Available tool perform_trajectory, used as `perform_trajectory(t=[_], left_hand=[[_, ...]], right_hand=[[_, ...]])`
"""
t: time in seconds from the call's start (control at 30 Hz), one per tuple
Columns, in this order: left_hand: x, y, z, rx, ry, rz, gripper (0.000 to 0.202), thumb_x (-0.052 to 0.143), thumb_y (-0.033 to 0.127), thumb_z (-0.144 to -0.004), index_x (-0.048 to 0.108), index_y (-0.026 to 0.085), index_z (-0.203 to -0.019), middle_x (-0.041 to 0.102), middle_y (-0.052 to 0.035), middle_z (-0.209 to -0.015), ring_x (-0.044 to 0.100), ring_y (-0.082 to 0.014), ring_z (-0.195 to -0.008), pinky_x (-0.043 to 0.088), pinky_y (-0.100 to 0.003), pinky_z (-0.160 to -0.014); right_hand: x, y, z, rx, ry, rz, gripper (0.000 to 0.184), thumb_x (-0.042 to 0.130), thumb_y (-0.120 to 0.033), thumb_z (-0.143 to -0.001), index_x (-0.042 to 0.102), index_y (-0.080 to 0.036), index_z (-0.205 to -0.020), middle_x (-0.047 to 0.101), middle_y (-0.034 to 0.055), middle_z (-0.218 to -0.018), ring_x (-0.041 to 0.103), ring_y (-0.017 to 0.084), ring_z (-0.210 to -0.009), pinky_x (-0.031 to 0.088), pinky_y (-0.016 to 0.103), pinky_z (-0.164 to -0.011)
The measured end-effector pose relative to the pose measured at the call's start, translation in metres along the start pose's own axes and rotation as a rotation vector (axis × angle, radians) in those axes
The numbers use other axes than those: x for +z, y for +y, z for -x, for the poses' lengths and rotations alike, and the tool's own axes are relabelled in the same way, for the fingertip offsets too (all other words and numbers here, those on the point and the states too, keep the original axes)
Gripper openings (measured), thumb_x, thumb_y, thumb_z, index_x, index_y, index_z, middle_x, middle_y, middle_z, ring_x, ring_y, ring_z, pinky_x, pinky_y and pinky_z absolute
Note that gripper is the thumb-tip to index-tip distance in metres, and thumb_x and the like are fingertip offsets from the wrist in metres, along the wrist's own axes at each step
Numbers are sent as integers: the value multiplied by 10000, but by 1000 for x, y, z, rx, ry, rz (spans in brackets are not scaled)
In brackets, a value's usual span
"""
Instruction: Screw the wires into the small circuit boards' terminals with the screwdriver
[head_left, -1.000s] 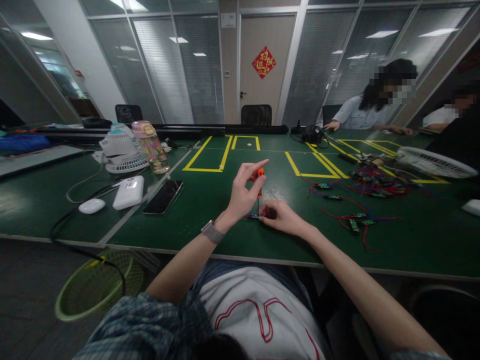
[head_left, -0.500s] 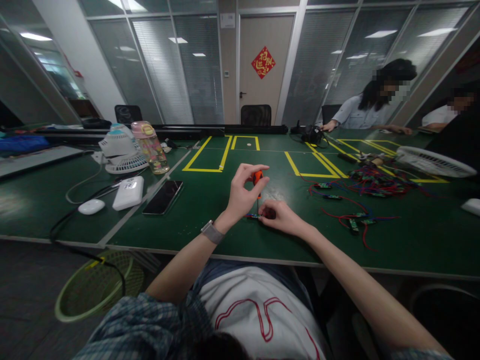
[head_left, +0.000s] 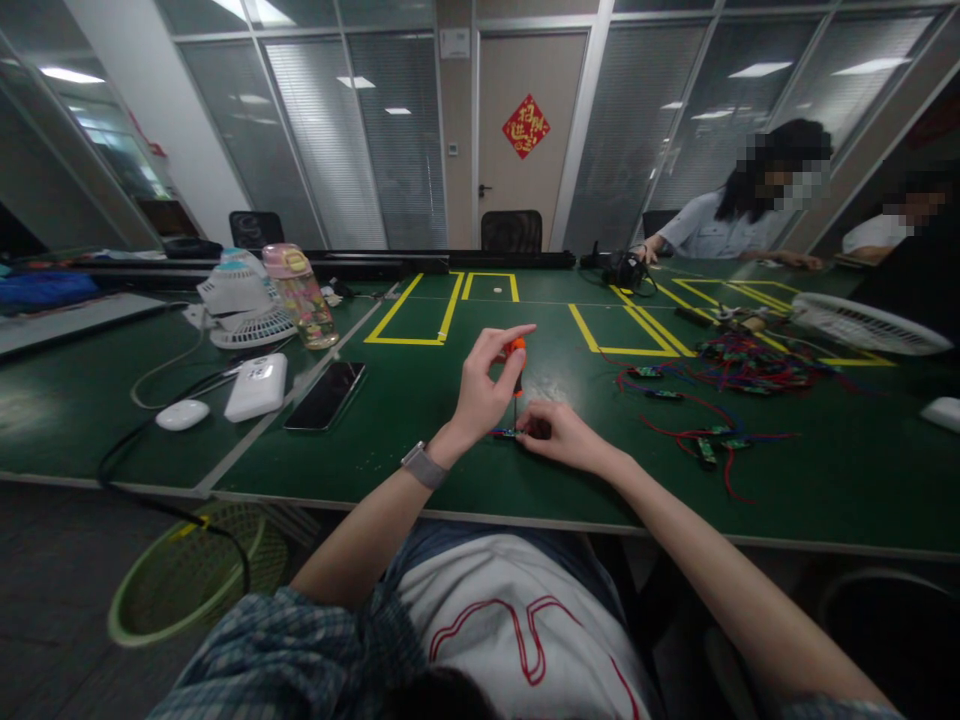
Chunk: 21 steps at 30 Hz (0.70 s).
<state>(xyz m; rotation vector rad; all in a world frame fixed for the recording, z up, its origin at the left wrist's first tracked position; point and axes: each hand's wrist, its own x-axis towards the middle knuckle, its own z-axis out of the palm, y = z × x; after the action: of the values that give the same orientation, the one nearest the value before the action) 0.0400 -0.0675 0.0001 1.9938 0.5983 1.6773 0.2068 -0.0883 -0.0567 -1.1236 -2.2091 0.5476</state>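
My left hand (head_left: 486, 375) grips the orange-and-black handle of a screwdriver (head_left: 518, 382), which stands upright with its thin shaft pointing down. Its tip meets a small green circuit board (head_left: 508, 434) lying on the table. My right hand (head_left: 559, 436) pinches that board's right end against the tabletop; the fingertips partly hide it. To the right lie several similar boards with red and blue wires (head_left: 706, 452), apart from my hands.
A heap of wired boards (head_left: 750, 362) lies farther right, near a white fan (head_left: 870, 322). Left are a phone (head_left: 326, 396), a white power bank (head_left: 256, 387), a white case (head_left: 183, 414) and a bottle (head_left: 301, 300). A co-worker (head_left: 720, 225) sits across the table.
My left thumb and fingers have closed in on the screwdriver handle, and the thumb has shifted left. My right hand and the board have stayed in place.
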Motion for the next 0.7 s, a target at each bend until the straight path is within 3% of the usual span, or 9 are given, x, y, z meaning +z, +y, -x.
perform_trajectory(t=[0.23,0.47,0.7], left_hand=[[1,-3,0,-3,56,-49,245,604,237,-910,653,240,-1151,527,-34,-958,542,-148,-885,488,-262,-763],[-2,-1,-1,37,8,-24,308,449,196,-967,623,257,-1214,557,-52,-1066,562,-155,-971,499,-275,-803],[2,-3,0,38,14,0,251,570,189,-919,653,234,-1152,551,-34,-984,560,-135,-891,499,-251,-765]], right_hand=[[-1,-3,1,5,5,8,15,638,-151,-772,635,-162,-782,596,8,-719,540,128,-634,430,244,-601],[0,-2,1,-25,13,8,28,634,-135,-766,631,-158,-781,588,12,-743,541,127,-643,429,242,-605],[1,0,1,-40,24,8,38,640,-123,-762,628,-158,-772,583,7,-729,539,127,-639,421,236,-600]])
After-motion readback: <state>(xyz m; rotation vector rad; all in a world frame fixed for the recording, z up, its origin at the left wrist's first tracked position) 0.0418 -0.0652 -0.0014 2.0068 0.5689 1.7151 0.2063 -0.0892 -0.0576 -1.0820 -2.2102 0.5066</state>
